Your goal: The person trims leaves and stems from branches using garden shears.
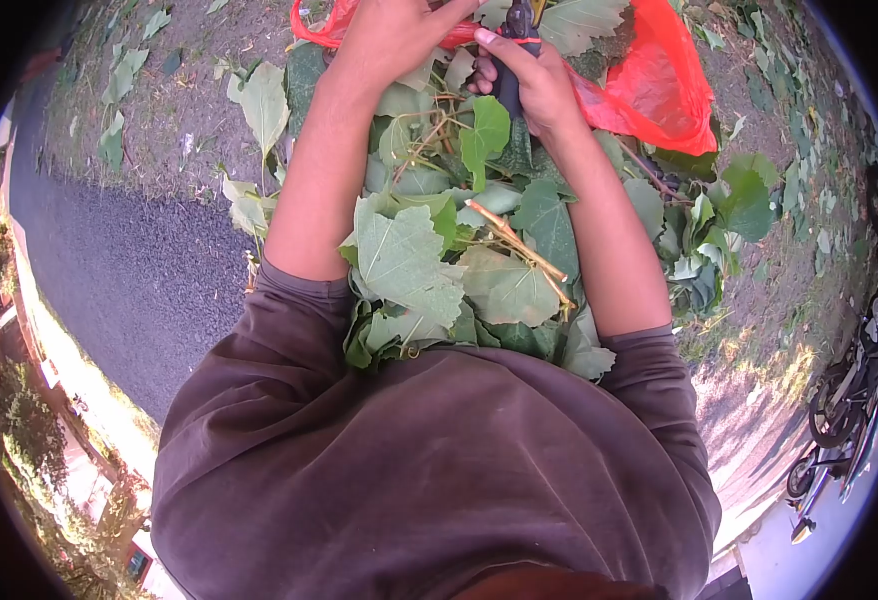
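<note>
The right hand (547,88) has its grip wrapped around the dark-handled pruning shears (506,92), between two visible stretches of the red plastic bag (659,85). The left hand (391,38) touches that bag, its grip partly cropped, so I cannot tell its state. Lobed leaves (409,262) and cut twigs (509,236) lie between bag and brown shirt (439,450).

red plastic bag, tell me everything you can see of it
The red plastic bag looks like thin, shiny, slightly see-through film, creased and crumpled. It sits at the top of the view, partly cut off by the edge. A broad, sagging part hangs right of the right hand, and a narrow, bunched strip runs across at the left hand, which appears to touch it. Green leaves lie around it. Its contents cannot be told for certain.
</note>
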The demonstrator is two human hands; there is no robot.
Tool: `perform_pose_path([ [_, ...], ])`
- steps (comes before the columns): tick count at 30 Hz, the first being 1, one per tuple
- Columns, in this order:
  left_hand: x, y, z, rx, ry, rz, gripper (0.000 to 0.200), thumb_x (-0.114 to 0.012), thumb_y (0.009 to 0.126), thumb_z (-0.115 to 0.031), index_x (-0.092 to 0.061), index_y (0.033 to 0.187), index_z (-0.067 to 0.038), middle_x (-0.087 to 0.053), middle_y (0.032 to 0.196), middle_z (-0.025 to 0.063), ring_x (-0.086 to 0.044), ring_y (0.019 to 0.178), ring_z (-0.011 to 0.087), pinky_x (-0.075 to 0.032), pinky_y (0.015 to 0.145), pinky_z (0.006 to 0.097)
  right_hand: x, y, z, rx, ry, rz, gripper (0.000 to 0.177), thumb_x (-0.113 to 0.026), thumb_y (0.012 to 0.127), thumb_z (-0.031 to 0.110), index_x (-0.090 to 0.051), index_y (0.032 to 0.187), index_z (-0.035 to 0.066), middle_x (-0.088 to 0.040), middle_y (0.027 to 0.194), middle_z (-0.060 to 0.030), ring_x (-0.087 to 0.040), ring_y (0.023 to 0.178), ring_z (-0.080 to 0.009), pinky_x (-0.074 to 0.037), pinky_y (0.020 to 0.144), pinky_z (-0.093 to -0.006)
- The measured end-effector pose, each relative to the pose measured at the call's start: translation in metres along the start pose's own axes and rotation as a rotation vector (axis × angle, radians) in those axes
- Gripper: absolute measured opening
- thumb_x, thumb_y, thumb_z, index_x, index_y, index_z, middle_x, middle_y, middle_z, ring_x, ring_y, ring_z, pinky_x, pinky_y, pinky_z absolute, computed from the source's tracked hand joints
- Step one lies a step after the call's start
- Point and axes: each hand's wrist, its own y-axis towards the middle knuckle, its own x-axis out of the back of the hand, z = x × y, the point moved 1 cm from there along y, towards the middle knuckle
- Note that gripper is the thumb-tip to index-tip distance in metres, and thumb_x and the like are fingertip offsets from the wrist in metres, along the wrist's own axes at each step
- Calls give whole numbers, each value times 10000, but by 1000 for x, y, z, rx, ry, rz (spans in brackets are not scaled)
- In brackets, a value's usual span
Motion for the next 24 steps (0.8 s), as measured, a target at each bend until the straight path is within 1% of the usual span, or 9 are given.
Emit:
perform_pose_path([
  [4,-4,2,12,-77,-19,-27,304,-680,1004,-207,-757,1243,-35,-773,949,124,-739,860,207,-566,777,367,-2,1,7,-17,-1,3,342,-689,1003,350,-693,978,9,-681,813,-64,-685,762,-195,-552,763,-328],
  [6,-4,3,11,-51,11,-155,274,-697,994,-190,-763,1207,-30,-771,920,109,-737,837,206,-564,767,352,-3,0,6,-5,-7,13,360,-673,1001,362,-694,1002,3,-690,826,-72,-693,781,-200,-551,780,-331],
  [10,-2,3,1,-7,-36,-128,228,-713,982,-168,-763,1149,-21,-774,922,97,-741,844,193,-571,777,339,-4,-1,5,18,-50,39,375,-640,996,366,-697,1032,-3,-709,854,-80,-705,827,-198,-543,818,-330],
  [12,-1,3,0,25,27,-5,193,-713,982,-151,-756,1109,-13,-775,933,99,-744,873,177,-579,799,337,-4,-1,5,15,-28,32,374,-641,998,369,-695,1029,0,-709,854,-78,-704,828,-195,-541,816,-326],
  [14,-2,1,0,-12,29,0,196,-710,985,-154,-757,1114,-14,-775,941,100,-744,887,173,-581,811,340,-3,0,5,13,-9,23,372,-643,1000,372,-693,1027,3,-709,854,-76,-703,829,-192,-539,814,-323],
  [17,0,-1,-2,-31,-10,16,201,-706,988,-158,-757,1122,-17,-777,956,108,-747,905,177,-582,827,346,-3,-1,5,14,-28,20,338,-661,1003,353,-690,967,17,-691,829,-61,-696,804,-183,-543,789,-326],
  [19,1,-1,-3,-17,-51,28,204,-704,988,-159,-757,1126,-19,-777,964,113,-749,909,186,-581,831,349,-3,-1,3,49,-70,19,281,-706,994,293,-673,888,35,-656,782,-41,-674,743,-174,-549,737,-334],
  [22,1,-1,-4,9,-29,31,218,-704,990,-171,-758,1139,-21,-781,979,118,-753,921,193,-581,836,353,-2,0,2,44,-64,0,249,-742,977,230,-654,836,45,-624,745,-26,-648,688,-170,-550,691,-340],
  [24,2,-2,-5,-26,68,-7,235,-705,991,-177,-759,1163,-26,-784,997,119,-752,908,195,-582,825,360,-2,1,0,14,-22,11,242,-749,972,214,-647,830,46,-623,740,-26,-646,678,-170,-549,683,-342],
])
